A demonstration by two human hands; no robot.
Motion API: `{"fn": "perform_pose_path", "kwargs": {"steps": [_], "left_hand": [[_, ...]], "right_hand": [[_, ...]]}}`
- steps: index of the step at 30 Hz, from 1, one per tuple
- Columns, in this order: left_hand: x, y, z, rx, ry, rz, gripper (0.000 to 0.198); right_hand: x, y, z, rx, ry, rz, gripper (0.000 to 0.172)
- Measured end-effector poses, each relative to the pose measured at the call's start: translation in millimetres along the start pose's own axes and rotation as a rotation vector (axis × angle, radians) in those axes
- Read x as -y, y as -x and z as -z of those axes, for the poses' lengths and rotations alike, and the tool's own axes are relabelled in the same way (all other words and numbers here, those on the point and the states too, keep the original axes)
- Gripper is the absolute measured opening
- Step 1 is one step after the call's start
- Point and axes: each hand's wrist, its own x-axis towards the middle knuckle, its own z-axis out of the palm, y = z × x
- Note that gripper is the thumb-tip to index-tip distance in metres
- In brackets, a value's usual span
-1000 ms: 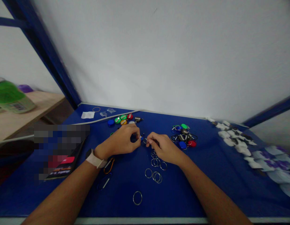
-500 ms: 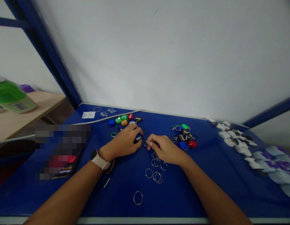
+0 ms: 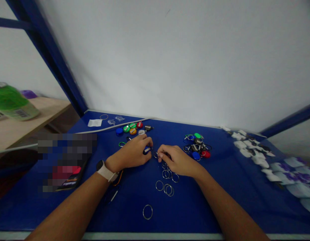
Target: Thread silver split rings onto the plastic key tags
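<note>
My left hand (image 3: pixel 133 151), with a watch on its wrist, is closed around a dark blue retractable badge reel (image 3: pixel 146 150) with a silver clip. Opposite it, my right hand (image 3: pixel 177 160) pinches a metal split ring (image 3: pixel 156 155) close to the reel; whether the two are linked is too small to tell. Several loose split rings (image 3: pixel 167 174) lie below my right hand, and a single larger-looking ring (image 3: pixel 147 212) sits nearer the front edge. Carabiners, among them a dark one (image 3: pixel 114 196) and a green one (image 3: pixel 122 144), lie around my left hand and wrist, partly hidden.
Behind my left hand lie coloured badge reels (image 3: pixel 129 128). A pile of reels with rings and carabiners (image 3: pixel 197 147) is to the right. White pieces (image 3: pixel 252 149) and purple-patterned packets (image 3: pixel 292 175) line the right side. A white cable (image 3: pixel 109 128) crosses the back left of the blue table (image 3: pixel 195 211).
My left fingers and the badge reel have shifted very slightly. My right hand stays almost in place, still pinching the ring; the table items have not moved.
</note>
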Motion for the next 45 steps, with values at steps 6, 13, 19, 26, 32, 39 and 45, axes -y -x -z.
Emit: {"fn": "perform_pose_path", "kwargs": {"steps": [6, 13, 19, 26, 32, 39, 45], "left_hand": [[0.9, 0.7, -1.2, 0.008, -0.003, 0.039, 0.023], [3.2, 0.2, -1.6, 0.002, -0.050, -0.010, 0.016], [2.6, -2.7, 1.9, -0.020, 0.015, -0.072, 0.015], [-0.3, -6.3, 8.9, -0.037, 0.268, -0.027, 0.018], [-3.0, -6.8, 12.9, 0.012, 0.353, 0.035, 0.018], [-0.5, -6.6, 12.6, 0.008, 0.345, 0.029, 0.018], [0.4, -5.6, 11.9, 0.001, 0.310, -0.001, 0.020]], "right_hand": [[0.1, -0.5, -0.2, 0.000, 0.010, -0.003, 0.018], [0.0, -0.1, -0.5, -0.002, 0.011, 0.006, 0.017], [-0.2, 0.7, -0.4, -0.002, 0.015, 0.013, 0.017], [-0.8, 0.6, -1.9, -0.033, 0.029, 0.038, 0.015], [-3.0, 2.0, -4.0, -0.052, 0.144, 0.073, 0.017], [1.2, 1.9, -3.8, -0.068, 0.243, 0.074, 0.018], [2.3, 1.0, -5.4, -0.085, 0.311, 0.060, 0.019]]}}
